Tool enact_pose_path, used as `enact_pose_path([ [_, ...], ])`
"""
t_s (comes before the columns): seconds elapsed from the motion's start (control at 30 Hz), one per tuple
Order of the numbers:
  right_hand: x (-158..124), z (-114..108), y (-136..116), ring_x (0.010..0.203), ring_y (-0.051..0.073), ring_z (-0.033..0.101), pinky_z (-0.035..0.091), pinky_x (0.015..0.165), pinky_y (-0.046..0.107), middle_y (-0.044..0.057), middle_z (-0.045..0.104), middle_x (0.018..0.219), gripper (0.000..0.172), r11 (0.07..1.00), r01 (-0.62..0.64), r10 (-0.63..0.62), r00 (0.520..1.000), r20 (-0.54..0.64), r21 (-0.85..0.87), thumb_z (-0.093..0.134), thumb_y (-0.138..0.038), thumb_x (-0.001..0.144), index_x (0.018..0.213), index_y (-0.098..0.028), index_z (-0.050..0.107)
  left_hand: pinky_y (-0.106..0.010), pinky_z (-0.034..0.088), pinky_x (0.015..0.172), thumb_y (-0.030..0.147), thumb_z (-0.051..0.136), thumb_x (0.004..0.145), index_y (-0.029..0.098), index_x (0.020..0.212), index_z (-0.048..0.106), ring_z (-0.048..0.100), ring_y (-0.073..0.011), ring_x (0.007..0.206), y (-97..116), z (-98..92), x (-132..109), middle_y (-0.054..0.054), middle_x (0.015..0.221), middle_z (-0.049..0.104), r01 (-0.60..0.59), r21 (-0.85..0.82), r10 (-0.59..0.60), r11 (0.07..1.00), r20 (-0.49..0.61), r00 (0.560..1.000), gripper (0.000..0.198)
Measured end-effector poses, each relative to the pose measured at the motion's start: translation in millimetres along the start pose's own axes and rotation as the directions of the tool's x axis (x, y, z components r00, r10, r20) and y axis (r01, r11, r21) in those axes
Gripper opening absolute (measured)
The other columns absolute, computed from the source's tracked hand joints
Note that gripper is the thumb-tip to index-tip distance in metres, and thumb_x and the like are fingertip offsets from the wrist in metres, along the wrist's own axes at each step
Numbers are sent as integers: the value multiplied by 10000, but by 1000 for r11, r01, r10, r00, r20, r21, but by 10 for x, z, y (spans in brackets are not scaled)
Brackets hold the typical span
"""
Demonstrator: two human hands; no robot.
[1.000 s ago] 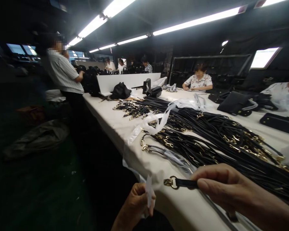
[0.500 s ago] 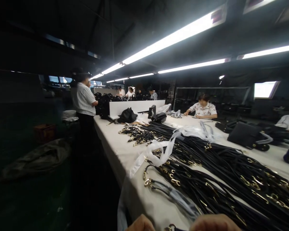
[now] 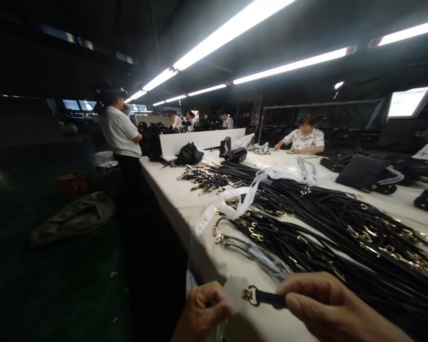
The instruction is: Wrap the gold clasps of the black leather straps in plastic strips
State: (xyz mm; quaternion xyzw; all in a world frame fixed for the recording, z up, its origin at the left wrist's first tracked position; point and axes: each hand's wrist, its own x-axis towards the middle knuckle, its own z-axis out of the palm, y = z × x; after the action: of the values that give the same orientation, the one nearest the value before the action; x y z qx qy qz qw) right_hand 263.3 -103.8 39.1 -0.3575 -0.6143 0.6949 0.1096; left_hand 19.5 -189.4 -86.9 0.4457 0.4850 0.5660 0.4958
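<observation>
My right hand (image 3: 321, 304) pinches a black strap (image 3: 271, 299) near its end, where a gold clasp (image 3: 250, 295) points left toward my other hand. Curled at the bottom middle, my left hand (image 3: 206, 308) grips a piece of translucent white plastic film (image 3: 234, 290) between thumb and fingers. The film reaches close to the clasp; whether they touch I cannot tell. Just beyond my hands, a strap partly wrapped in clear film (image 3: 258, 254) lies on the table with its gold clasp toward the left.
Black straps with gold clasps (image 3: 328, 218) cover much of the pale table (image 3: 171, 190). A white film strip (image 3: 240, 202) crosses them. Black bags (image 3: 360, 173) lie at right. One person (image 3: 119, 128) stands left; another (image 3: 305, 137) sits across. A sack (image 3: 74, 218) lies on the floor.
The view has tilted down, so both hands show more fully. The strap with its gold clasp and the film between my hands have come into sight.
</observation>
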Motion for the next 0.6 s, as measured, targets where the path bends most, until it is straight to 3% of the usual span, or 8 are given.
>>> enact_pose_path([
  [0.13,-27,73,-123,468,47,213,163,407,170,-78,277,522,576,998,-12,12,1000,9,-55,728,-688,731,925,-145,738,-271,430,675,586,810,690,114,697,799,586,-173,643,-59,-11,-49,-86,669,721,76,-82,-74,994,29,997,472],
  [0.23,-12,158,-192,466,49,238,184,390,164,-71,311,530,609,998,-21,22,1000,2,-63,725,-713,706,924,-145,739,-286,459,701,573,806,705,118,737,825,637,-208,684,-121,-42,-83,-121,726,765,72,-102,-66,992,56,996,456],
  [0.43,89,278,-219,445,38,245,196,383,148,-74,320,515,580,999,37,-35,996,79,-33,707,-696,745,887,-134,733,-298,482,703,660,741,732,135,776,842,659,-238,713,-194,-75,-88,-130,737,766,-84,-77,92,993,101,991,537],
  [0.6,195,303,-97,442,37,263,194,393,149,-71,346,495,539,998,68,-65,990,126,-19,711,-653,778,880,-125,737,-305,492,694,629,738,758,156,779,842,671,-246,712,-200,-74,-106,-127,746,768,-159,-61,162,985,52,985,485],
])
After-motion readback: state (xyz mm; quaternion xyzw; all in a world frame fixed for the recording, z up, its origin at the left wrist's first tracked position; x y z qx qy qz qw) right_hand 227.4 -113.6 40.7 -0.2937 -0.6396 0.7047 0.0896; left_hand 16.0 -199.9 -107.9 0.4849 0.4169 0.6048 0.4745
